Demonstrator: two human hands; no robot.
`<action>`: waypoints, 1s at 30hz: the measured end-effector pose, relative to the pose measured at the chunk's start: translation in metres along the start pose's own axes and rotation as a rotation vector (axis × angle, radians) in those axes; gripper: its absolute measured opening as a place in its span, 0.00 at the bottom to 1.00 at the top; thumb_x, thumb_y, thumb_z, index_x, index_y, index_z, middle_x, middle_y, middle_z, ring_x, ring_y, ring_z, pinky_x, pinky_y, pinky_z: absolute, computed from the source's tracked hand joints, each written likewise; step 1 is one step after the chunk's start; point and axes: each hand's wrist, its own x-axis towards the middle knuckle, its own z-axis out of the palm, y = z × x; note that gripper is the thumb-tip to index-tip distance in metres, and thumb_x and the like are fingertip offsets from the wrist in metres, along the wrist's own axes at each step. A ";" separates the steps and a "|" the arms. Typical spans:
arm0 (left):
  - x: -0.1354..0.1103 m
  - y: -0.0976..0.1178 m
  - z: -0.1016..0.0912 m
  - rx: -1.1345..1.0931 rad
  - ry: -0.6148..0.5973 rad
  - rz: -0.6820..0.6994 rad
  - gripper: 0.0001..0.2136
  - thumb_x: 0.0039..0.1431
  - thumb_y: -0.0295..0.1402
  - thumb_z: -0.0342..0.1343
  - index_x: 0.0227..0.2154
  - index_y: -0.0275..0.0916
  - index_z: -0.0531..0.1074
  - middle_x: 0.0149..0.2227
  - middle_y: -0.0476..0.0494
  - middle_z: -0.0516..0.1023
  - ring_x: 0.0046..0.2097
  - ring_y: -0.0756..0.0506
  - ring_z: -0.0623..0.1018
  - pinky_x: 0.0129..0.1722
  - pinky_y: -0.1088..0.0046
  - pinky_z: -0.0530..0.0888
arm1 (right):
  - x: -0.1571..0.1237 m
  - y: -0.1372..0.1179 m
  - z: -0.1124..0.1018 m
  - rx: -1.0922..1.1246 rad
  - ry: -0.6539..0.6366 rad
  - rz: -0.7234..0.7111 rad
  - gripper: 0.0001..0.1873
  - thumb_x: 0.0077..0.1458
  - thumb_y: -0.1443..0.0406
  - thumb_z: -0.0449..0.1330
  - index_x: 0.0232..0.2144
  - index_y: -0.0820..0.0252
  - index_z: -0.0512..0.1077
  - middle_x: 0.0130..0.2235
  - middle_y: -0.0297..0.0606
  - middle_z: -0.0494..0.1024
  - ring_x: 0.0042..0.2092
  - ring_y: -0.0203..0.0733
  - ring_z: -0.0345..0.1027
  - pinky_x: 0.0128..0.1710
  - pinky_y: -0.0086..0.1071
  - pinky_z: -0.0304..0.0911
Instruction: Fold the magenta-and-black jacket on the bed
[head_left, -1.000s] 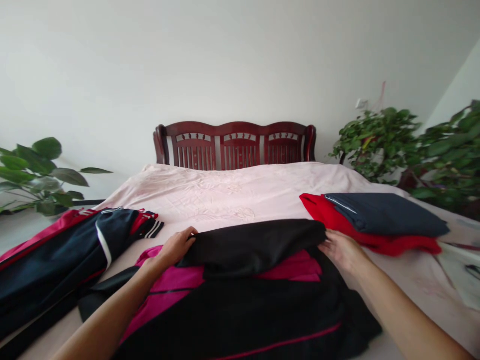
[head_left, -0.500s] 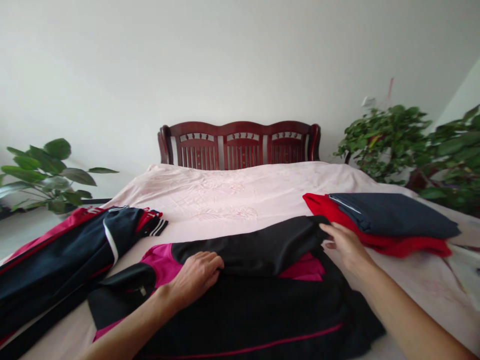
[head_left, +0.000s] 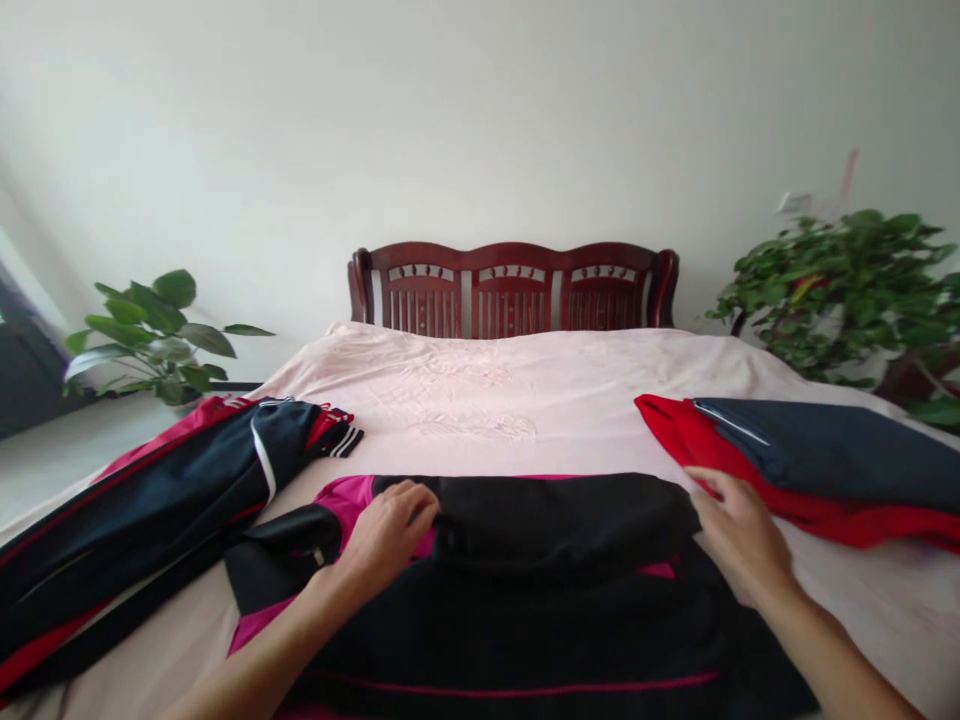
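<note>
So the left hand (head_left: 386,535) is sitting on a black-and-magenta track jacket (head_left: 517,630) laid out flat on a bed (head_left: 600,390), right by the folded-over black band (head_left: 562,525) across the jacket's top. Its fingers (head_left: 409,500) are loosely together on that fold, can't tell if they're actually pinching anything. The right hand (head_left: 739,530) is at the far end of the same fold, its fingers (head_left: 709,490) a bit spread, and same deal, no way to tell if there's a grip. The bed has a pale pink embroidered cover (head_left: 450,420) and a dark red wooden headboard (head_left: 514,290). Just right of the jacket, a folded navy garment (head_left: 832,460) sits on a red one (head_left: 675,425). To the left lies a navy-and-red track garment with white stripes (head_left: 150,510). Green houseplants (head_left: 840,290) stand beyond the bed on the right, another (head_left: 157,340) on the left.
</note>
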 end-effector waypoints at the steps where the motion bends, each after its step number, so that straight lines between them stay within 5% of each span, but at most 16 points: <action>1: 0.003 -0.005 0.003 0.023 0.036 -0.024 0.11 0.67 0.39 0.47 0.37 0.43 0.73 0.40 0.44 0.76 0.44 0.42 0.75 0.45 0.65 0.68 | -0.002 -0.016 0.003 -0.111 -0.004 -0.135 0.20 0.55 0.60 0.51 0.48 0.54 0.72 0.56 0.46 0.73 0.60 0.53 0.62 0.62 0.46 0.55; 3: 0.007 -0.017 0.012 0.110 0.064 -0.055 0.11 0.66 0.40 0.48 0.42 0.41 0.73 0.45 0.41 0.75 0.48 0.40 0.74 0.49 0.61 0.68 | -0.012 -0.046 0.017 -0.275 -0.055 -0.354 0.23 0.59 0.59 0.48 0.53 0.56 0.70 0.60 0.45 0.70 0.63 0.52 0.58 0.65 0.47 0.50; 6: 0.004 -0.044 0.029 0.222 -0.009 0.000 0.16 0.67 0.41 0.46 0.50 0.41 0.71 0.52 0.39 0.74 0.54 0.39 0.73 0.56 0.57 0.66 | -0.033 -0.062 0.045 -0.478 -0.170 -0.486 0.26 0.61 0.57 0.50 0.59 0.54 0.66 0.65 0.41 0.64 0.68 0.54 0.48 0.66 0.53 0.43; 13: -0.022 -0.102 0.026 0.375 -0.105 0.010 0.26 0.68 0.46 0.43 0.66 0.47 0.57 0.68 0.39 0.60 0.68 0.38 0.59 0.66 0.48 0.51 | -0.048 -0.002 0.071 -0.533 -0.356 -0.492 0.24 0.57 0.58 0.53 0.55 0.51 0.71 0.64 0.38 0.66 0.69 0.55 0.46 0.68 0.54 0.37; 19: -0.030 -0.126 0.008 0.374 -0.134 -0.001 0.25 0.68 0.44 0.43 0.66 0.49 0.57 0.69 0.44 0.57 0.69 0.37 0.56 0.66 0.48 0.51 | -0.044 0.001 0.071 -0.439 -0.340 -0.448 0.26 0.56 0.58 0.56 0.57 0.51 0.69 0.65 0.40 0.64 0.69 0.56 0.46 0.68 0.55 0.38; 22: -0.026 -0.113 0.001 0.364 -0.120 -0.052 0.22 0.66 0.38 0.47 0.62 0.47 0.65 0.66 0.41 0.63 0.66 0.35 0.63 0.64 0.47 0.53 | -0.041 -0.010 0.069 -0.503 -0.380 -0.392 0.27 0.56 0.58 0.57 0.58 0.55 0.69 0.66 0.42 0.63 0.69 0.58 0.47 0.67 0.54 0.40; 25: -0.022 -0.077 -0.004 0.316 -0.060 -0.079 0.16 0.63 0.31 0.49 0.51 0.43 0.75 0.56 0.37 0.75 0.57 0.37 0.74 0.58 0.54 0.64 | -0.043 -0.030 0.062 -0.525 -0.373 -0.333 0.25 0.57 0.59 0.57 0.57 0.56 0.70 0.64 0.45 0.65 0.66 0.62 0.53 0.65 0.57 0.47; 30: -0.014 -0.020 0.004 0.154 -0.046 0.095 0.12 0.61 0.28 0.50 0.43 0.45 0.76 0.45 0.44 0.78 0.46 0.43 0.76 0.45 0.67 0.70 | -0.091 -0.095 0.054 -0.179 -0.328 -0.625 0.17 0.61 0.69 0.51 0.47 0.53 0.75 0.51 0.39 0.77 0.53 0.46 0.68 0.56 0.43 0.62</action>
